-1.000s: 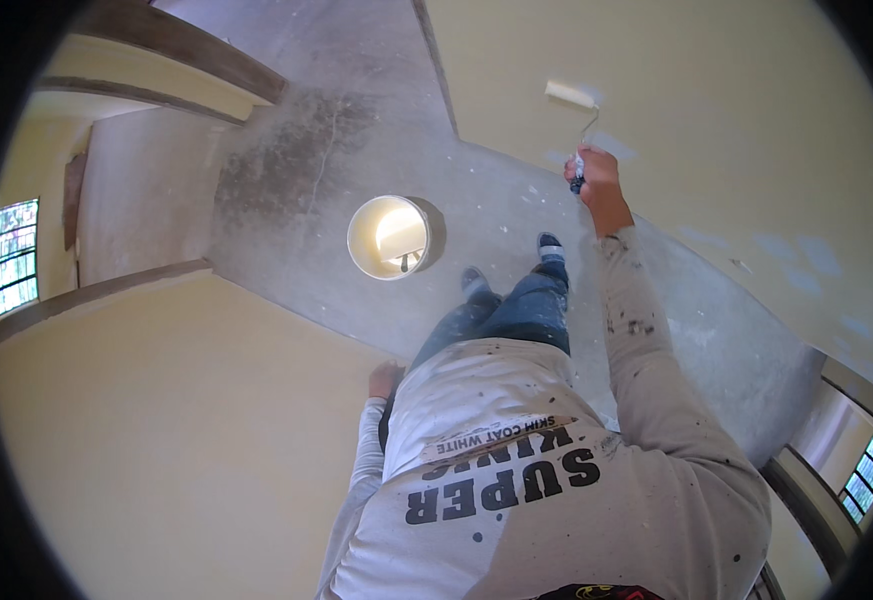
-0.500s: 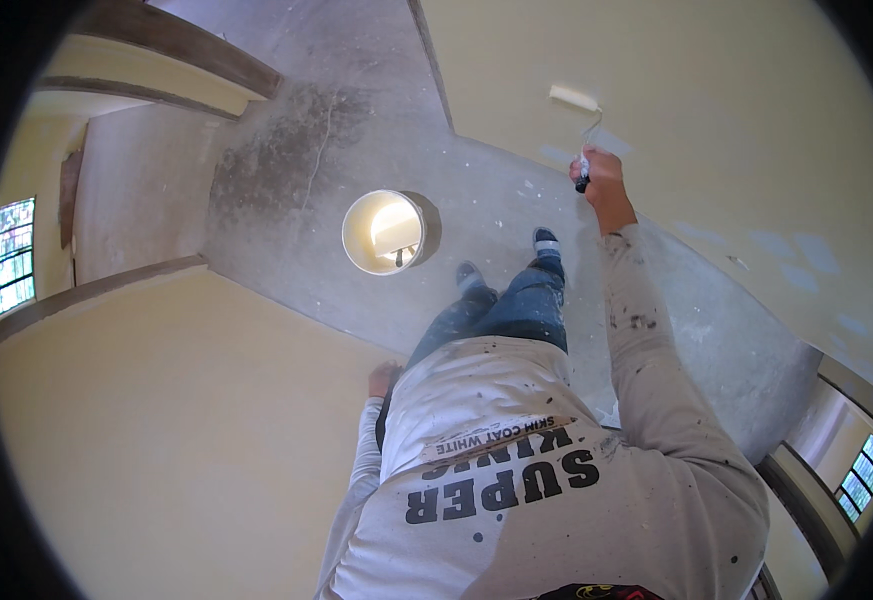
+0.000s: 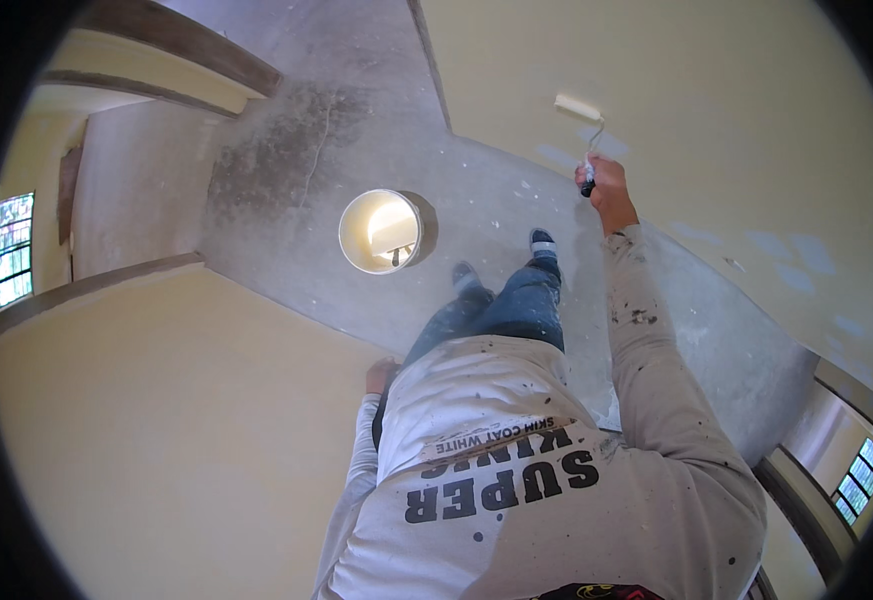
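Note:
My right hand (image 3: 608, 188) is closed around the dark handle of a paint roller (image 3: 577, 107), arm stretched out ahead. Its pale sleeve lies against the cream wall (image 3: 716, 160) on the right, and a bent wire frame joins sleeve and handle. Down by my left hip hangs my left hand (image 3: 381, 374), next to my thigh; its fingers are too hidden to make out. On the floor ahead stands a round whitish bucket (image 3: 347, 235), with a pale flat piece and a dark handle-like part (image 3: 395, 257) visible inside it.
The grey concrete floor (image 3: 286, 250) has paint specks, a crack and a dark stained patch. Another cream wall (image 3: 176, 400) runs along my left side, edged by a dark skirting. Barred windows (image 3: 11, 250) show at far left and lower right. My feet (image 3: 542, 243) stand right of the bucket.
The paint roller and my right hand have shifted slightly down the picture, toward me. My left hand stays by my hip, and the bucket stands where it was.

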Motion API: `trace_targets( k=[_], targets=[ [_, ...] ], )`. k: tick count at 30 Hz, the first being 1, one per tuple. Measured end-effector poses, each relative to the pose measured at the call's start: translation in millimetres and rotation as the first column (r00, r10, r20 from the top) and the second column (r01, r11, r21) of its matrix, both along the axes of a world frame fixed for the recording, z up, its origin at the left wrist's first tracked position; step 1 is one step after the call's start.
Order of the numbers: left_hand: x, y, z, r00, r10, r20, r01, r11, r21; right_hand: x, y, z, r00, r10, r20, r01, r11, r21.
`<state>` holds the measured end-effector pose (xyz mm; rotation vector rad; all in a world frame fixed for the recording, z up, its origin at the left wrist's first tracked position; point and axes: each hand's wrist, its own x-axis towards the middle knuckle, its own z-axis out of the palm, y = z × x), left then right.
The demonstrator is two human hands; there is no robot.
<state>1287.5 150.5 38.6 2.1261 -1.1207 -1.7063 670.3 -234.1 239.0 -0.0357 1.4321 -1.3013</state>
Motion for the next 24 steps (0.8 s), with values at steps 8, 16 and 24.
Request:
trace_targets(
  k=[8, 16, 24],
  targets=[
    [-8, 5, 9, 0.982, 0.187, 0.000, -0.185, 0.971, 0.149, 18, 24, 87, 1.000, -0.015, -0.022, 0.014, 0.997, -0.080],
    [-7, 21, -5, 0.999, 0.029, -0.031, -0.030, 1.000, -0.011, -2, 14, 44, 1.000, 0.002, 0.018, -0.002, 0.999, -0.051],
    [-12, 21, 2, 0.998, 0.056, 0.034, -0.057, 0.998, 0.031, 6, 18, 56, 1.000, -0.003, 0.022, 0.005, 0.997, -0.074]
  ],
)
